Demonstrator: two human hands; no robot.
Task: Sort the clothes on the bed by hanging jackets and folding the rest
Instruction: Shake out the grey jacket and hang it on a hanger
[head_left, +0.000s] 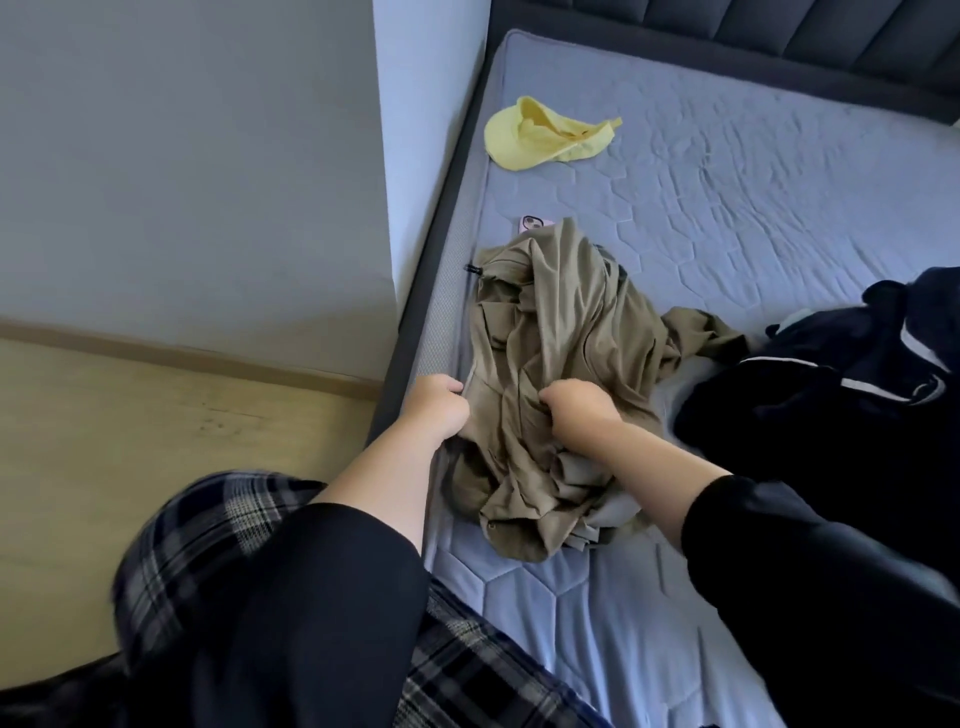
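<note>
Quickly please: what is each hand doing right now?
Left hand: closed, gripping the olive garment at its edge.
Right hand: closed, gripping the same garment.

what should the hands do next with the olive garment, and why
Probably lift it and shake it open. The left hand and right hand both grip the olive garment, which lies crumpled on the bed, so its type is unclear. Lift gently: a pink phone is partly tucked under its far edge.

a jacket lies on the mattress near its left edge. behind it sits a phone, then a cap. another garment lies right.
</note>
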